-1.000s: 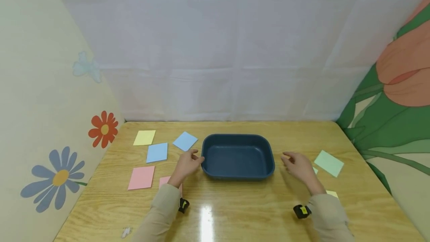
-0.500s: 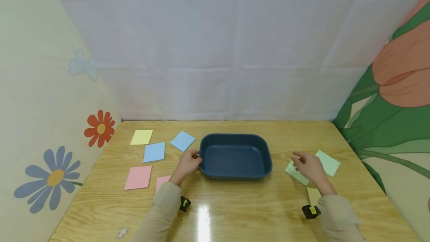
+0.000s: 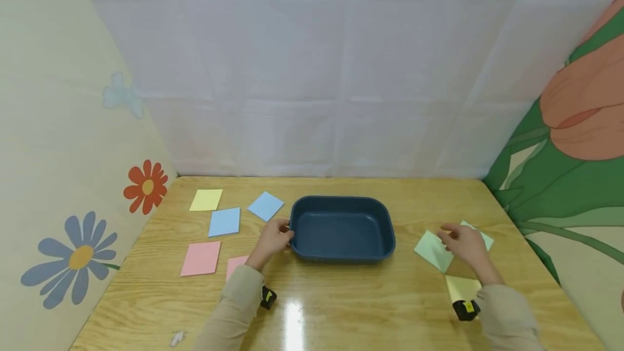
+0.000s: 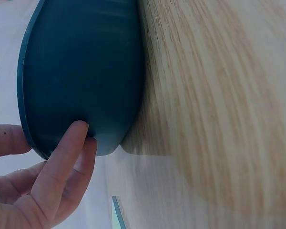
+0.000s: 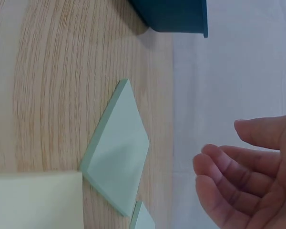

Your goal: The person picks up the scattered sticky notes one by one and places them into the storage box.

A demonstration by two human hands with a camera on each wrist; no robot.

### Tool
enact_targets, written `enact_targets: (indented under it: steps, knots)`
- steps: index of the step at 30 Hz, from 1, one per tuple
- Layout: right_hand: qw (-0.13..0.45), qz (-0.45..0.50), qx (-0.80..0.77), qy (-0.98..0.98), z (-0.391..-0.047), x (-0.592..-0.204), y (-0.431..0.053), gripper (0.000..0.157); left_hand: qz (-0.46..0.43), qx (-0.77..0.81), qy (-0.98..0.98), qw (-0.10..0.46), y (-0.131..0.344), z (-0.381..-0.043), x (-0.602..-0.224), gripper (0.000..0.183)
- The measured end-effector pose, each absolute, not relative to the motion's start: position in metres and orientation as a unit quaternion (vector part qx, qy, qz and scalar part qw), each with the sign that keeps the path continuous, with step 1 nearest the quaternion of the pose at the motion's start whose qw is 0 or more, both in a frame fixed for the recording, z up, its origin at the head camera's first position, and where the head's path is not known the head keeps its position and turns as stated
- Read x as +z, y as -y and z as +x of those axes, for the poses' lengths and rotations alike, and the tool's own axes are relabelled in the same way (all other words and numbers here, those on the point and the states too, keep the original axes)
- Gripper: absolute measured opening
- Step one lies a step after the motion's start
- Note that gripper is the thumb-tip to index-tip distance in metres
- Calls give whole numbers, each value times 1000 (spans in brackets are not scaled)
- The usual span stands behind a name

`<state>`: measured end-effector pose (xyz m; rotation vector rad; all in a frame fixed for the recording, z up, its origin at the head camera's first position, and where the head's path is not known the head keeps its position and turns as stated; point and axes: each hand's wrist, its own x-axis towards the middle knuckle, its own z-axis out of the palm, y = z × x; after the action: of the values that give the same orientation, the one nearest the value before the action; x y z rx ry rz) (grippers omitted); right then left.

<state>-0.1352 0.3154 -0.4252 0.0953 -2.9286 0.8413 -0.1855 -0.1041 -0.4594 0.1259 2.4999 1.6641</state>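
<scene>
A dark blue rectangular plastic bin (image 3: 343, 258) stands on the wooden table, its inside visible in the head view. At its left end, my left hand (image 3: 273, 238) grips the rim; in the left wrist view its fingertips (image 4: 78, 129) lie against the outer wall while another finger passes behind the rim. My right hand (image 3: 465, 244) hovers over two light green sticky note pads on the right, fingers loosely bent and holding nothing. The nearer green pad (image 5: 119, 152) lies flat, the other green pad (image 3: 482, 234) is partly covered by the hand, and a yellow pad (image 3: 460, 287) lies below.
Left of the bin lie a yellow pad (image 3: 206, 200), two blue pads (image 3: 224, 222), and two pink pads (image 3: 201, 258), one partly behind the left forearm. A white cloth (image 3: 312, 69) hangs behind the table (image 3: 341, 307). Painted panels border both sides.
My right hand has moved away from the bin to the right, over the green pads, uncovering the nearer green pad and the yellow one. My left hand stays at the bin's left end.
</scene>
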Motion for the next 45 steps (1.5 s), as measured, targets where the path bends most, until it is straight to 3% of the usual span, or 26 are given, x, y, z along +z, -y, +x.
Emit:
enact_targets:
  steps: [27, 45]
  knots:
    - [7, -9, 337, 942, -141, -424, -366, 37, 46, 561, -823, 74, 105, -185, -463, 31]
    - [-21, -51, 378, 924, -142, -425, -396, 51, 46, 576, -812, 84, 106, -183, -463, 30]
